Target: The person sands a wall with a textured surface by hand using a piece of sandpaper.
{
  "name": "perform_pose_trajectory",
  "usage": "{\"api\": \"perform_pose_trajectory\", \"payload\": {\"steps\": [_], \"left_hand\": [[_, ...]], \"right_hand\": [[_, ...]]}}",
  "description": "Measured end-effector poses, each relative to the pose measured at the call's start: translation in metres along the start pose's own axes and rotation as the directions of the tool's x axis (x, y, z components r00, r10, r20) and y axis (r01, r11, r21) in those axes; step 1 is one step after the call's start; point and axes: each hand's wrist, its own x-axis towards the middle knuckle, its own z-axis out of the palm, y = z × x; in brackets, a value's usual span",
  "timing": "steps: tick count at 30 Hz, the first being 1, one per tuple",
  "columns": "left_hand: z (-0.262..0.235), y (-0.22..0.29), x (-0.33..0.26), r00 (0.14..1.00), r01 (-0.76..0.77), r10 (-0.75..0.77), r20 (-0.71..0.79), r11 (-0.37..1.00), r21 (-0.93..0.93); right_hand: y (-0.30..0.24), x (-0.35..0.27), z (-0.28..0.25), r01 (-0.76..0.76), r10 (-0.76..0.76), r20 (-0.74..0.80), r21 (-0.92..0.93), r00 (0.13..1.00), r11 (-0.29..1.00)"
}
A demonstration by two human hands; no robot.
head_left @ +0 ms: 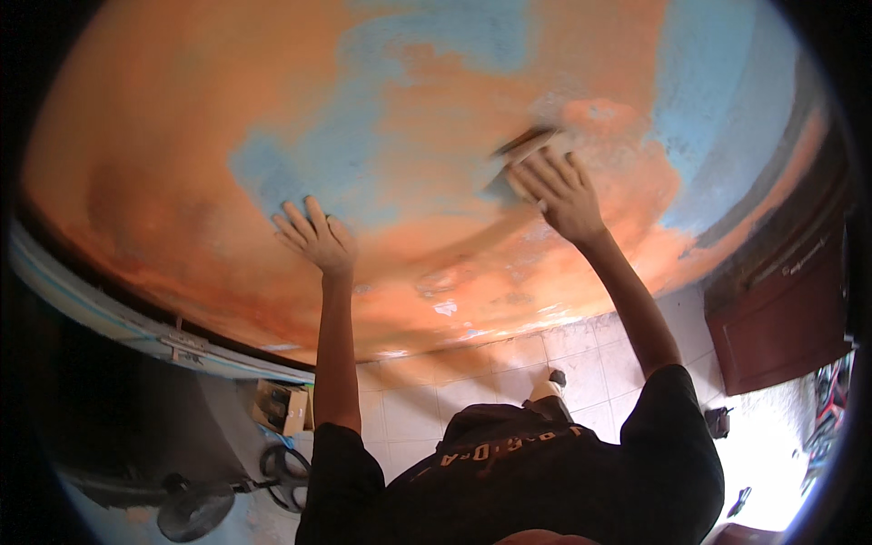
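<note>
Both my arms reach up to a wall (pixel 436 173) with patchy orange and light blue paint. My left hand (pixel 318 240) lies against it at the lower edge of a blue patch, fingers stretched and spread, holding nothing. Farther right, my right hand (pixel 565 195) presses a flat rectangular pad (pixel 525 150) to the wall where blue meets orange. The pad has a dark edge and is blurred, so its exact kind does not show. My fingers lie over its back and look dusty.
Light floor tiles (pixel 581 372) run along the wall's foot. At the right stands a dark red cabinet-like piece (pixel 781 313). A cardboard box (pixel 289 407), a black wheel-like ring (pixel 285 474) and a dark round object (pixel 195 509) are at the lower left.
</note>
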Motion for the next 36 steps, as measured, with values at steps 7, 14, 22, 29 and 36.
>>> {"api": "perform_pose_trajectory", "payload": {"steps": [7,14,22,29,36], "left_hand": [[0.007,0.11,0.011,0.983,-0.045,0.063,0.173,0.993,-0.108],[0.012,0.262,0.026,0.875,-0.098,0.21,0.437,0.959,-0.267],[0.031,0.37,0.021,0.808,-0.149,0.302,0.505,0.936,-0.319],[0.051,0.456,0.008,0.824,-0.157,0.342,0.452,0.903,-0.399],[0.07,0.543,-0.009,0.801,-0.256,0.445,0.4,0.859,-0.443]], "right_hand": [[-0.007,-0.034,0.009,-0.369,0.37,0.026,0.174,0.929,0.913],[0.024,-0.052,-0.004,-0.44,0.462,-0.126,0.167,0.878,0.882],[0.072,-0.125,-0.025,-0.548,0.645,-0.108,0.433,0.756,0.715],[0.124,-0.215,-0.032,-0.821,0.905,0.062,0.449,0.422,0.352],[0.178,-0.25,-0.04,-0.846,0.97,-0.086,0.475,0.23,0.242]]}}
